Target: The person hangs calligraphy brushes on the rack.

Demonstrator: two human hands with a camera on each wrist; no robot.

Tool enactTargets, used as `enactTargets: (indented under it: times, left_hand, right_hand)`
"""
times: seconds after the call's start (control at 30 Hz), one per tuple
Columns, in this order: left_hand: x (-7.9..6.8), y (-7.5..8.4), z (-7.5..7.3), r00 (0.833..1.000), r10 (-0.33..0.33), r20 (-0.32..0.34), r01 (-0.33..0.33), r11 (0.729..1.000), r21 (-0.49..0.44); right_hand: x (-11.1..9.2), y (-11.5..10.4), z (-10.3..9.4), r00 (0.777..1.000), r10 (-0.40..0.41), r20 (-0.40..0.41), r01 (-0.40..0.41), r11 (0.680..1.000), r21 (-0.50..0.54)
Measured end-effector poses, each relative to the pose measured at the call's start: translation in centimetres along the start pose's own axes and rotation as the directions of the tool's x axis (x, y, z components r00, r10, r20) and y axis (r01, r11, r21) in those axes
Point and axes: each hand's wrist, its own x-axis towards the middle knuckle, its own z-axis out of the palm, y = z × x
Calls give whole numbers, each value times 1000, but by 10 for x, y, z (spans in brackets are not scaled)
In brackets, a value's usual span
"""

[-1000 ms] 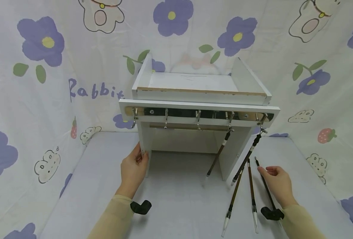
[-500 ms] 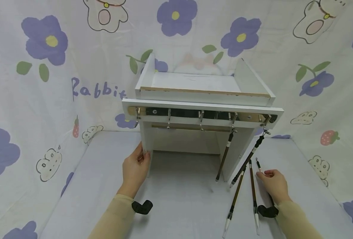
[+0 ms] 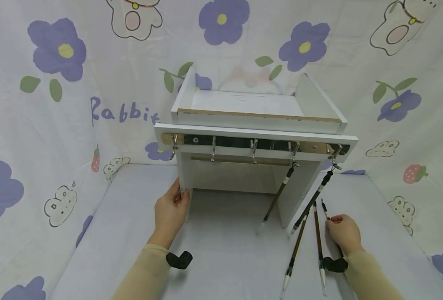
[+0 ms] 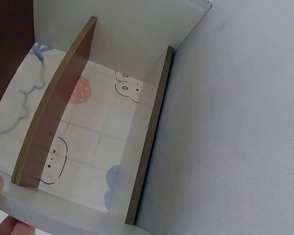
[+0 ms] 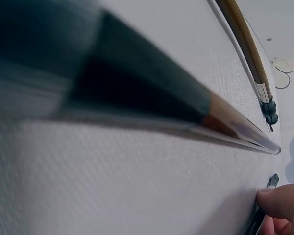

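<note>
My left hand grips the left side panel of a white shelf rack; its fingertips show at the edge of the left wrist view. At the right, my right hand pinches a dark writing brush near its looped end, with thumb and fingers curled round the handle. The brush lies along the table, partly hidden by the hand and wrist. To the left of it lie two more brushes, a middle one and a nearer one, with clear caps toward me.
Two brushes hang from the rack's right-hand hooks, an inner one and an outer one. Several other metal hooks line the front rail. A patterned cloth rises behind the white table.
My right hand has moved slightly left onto the brush and now pinches its handle. The inner hanging brush has swung right and back left. My left hand stays on the panel.
</note>
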Motion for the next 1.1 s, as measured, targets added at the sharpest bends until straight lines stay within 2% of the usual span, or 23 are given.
enactTargets:
  times: [0.33,0.53,0.63,0.83,1.1]
  left_hand:
    - [-2,-1,2,1000,-9,6,9,1000,12]
    - [-1,-1,2,1000,-5,5,5,1000,14]
    - [-1,0,2,1000,-9,10,9,1000,10]
    - [-1,1,2,1000,-1,5,1,1000,11]
    - [0,0,2,1000,-2,2,2,1000,18]
  right_hand:
    - [-4,7,-8,998,-5,63,4,1000,27]
    - [-14,3,-21,996,-36,86,30,998,63]
    - [-21,-3,-30,997,-59,49,54,993,102]
    - [-32,-19,-49,992,-100,-80,112,978,178]
    - [-52,-51,-70,974,-75,-214,122,969,215]
